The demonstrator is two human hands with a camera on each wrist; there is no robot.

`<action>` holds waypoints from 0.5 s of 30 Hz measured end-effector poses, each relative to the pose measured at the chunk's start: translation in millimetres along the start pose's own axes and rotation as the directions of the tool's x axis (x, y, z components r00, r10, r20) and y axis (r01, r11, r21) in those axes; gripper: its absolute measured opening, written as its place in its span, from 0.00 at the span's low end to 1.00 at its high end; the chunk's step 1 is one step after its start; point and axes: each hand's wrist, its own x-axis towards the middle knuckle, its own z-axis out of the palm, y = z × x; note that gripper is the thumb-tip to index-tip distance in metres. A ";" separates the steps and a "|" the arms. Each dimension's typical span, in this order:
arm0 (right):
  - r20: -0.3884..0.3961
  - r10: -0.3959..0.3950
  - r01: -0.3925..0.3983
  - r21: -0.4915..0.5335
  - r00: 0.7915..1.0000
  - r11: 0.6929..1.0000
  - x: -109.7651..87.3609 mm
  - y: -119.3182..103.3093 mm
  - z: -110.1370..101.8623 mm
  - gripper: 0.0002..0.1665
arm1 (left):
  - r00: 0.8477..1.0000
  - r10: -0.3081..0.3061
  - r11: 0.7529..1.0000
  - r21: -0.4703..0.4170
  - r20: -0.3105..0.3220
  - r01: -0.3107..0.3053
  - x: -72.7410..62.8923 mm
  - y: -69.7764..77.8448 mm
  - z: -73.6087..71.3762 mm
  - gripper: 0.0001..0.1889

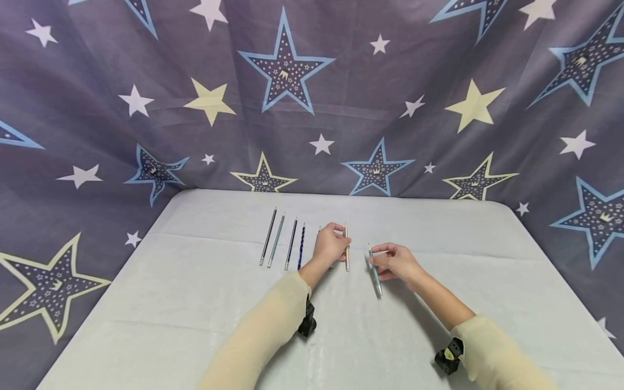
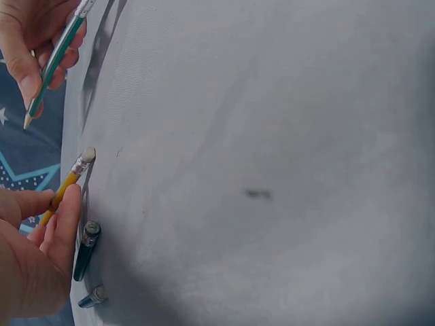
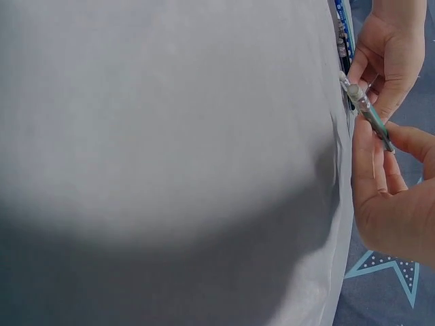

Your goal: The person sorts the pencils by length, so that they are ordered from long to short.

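My left hand (image 1: 331, 244) pinches a yellow pencil (image 2: 62, 191) with an eraser end, between thumb and fingers; in the head view this pencil points away from me. To its right, my right hand (image 1: 397, 262) holds a green pencil (image 1: 375, 275) between thumb and fingertips, tilted, with its eraser end toward me. The left wrist view shows the green pencil's sharpened tip. Left of my left hand, a blue patterned pencil (image 1: 301, 245) lies on the table. Another pencil (image 1: 319, 228) is mostly hidden behind the left hand.
Further left lie a dark pencil (image 1: 291, 244), a teal pencil (image 1: 276, 239) and a black pencil (image 1: 268, 236), roughly parallel. The table (image 1: 161, 303) wears a pale cloth with creases. A star-patterned curtain (image 1: 341, 119) rises behind its far edge and at both sides.
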 end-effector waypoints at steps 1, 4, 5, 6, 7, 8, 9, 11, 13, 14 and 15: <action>0.000 0.001 -0.001 0.001 1.000 1.000 0.3 0.1 0.5 0.26 | 1.000 -0.003 1.000 0.004 0.000 0.003 0.4 0.1 0.3 0.16; 0.006 0.003 -0.003 0.012 1.000 1.000 1.2 1.0 1.7 0.26 | 1.000 0.000 1.000 0.028 -0.004 0.001 0.9 0.3 0.8 0.16; 0.008 0.003 -0.003 0.016 1.000 1.000 1.6 1.5 1.9 0.26 | 1.000 0.000 0.999 0.036 -0.004 0.001 0.9 0.6 0.8 0.16; 0.011 0.003 -0.003 0.017 1.000 1.000 1.9 1.9 2.1 0.26 | 1.000 0.002 0.999 0.045 -0.006 -0.002 0.7 1.0 0.9 0.16; 0.013 0.003 -0.004 0.020 1.000 1.000 2.0 2.1 2.3 0.26 | 1.000 0.004 0.999 0.055 -0.008 -0.003 0.6 1.2 1.3 0.16; 0.014 0.002 -0.003 0.022 1.000 1.000 2.4 2.7 2.3 0.26 | 1.000 0.006 0.998 0.065 -0.009 -0.005 0.3 1.7 1.3 0.16; 0.014 0.002 -0.002 0.023 1.000 1.000 2.5 3.1 2.6 0.26 | 1.000 0.006 0.997 0.073 -0.010 -0.005 0.3 2.0 1.4 0.16; 0.016 -0.001 0.000 0.021 1.000 1.000 2.7 3.8 3.5 0.25 | 1.000 0.008 0.996 0.091 -0.013 -0.007 -0.4 3.1 1.3 0.16; 0.015 -0.002 0.001 0.018 1.000 1.000 2.8 5.0 4.5 0.25 | 1.000 0.009 0.994 0.106 -0.015 -0.007 -0.5 3.3 2.0 0.16; 0.013 -0.001 0.000 0.016 1.000 1.000 3.0 6.1 5.0 0.24 | 1.000 0.010 0.993 0.114 -0.016 -0.008 -0.7 3.5 2.3 0.16; 0.012 0.002 -0.002 0.014 1.000 1.000 2.9 6.6 5.6 0.24 | 1.000 0.012 0.992 0.122 -0.016 -0.010 -0.6 3.4 2.8 0.16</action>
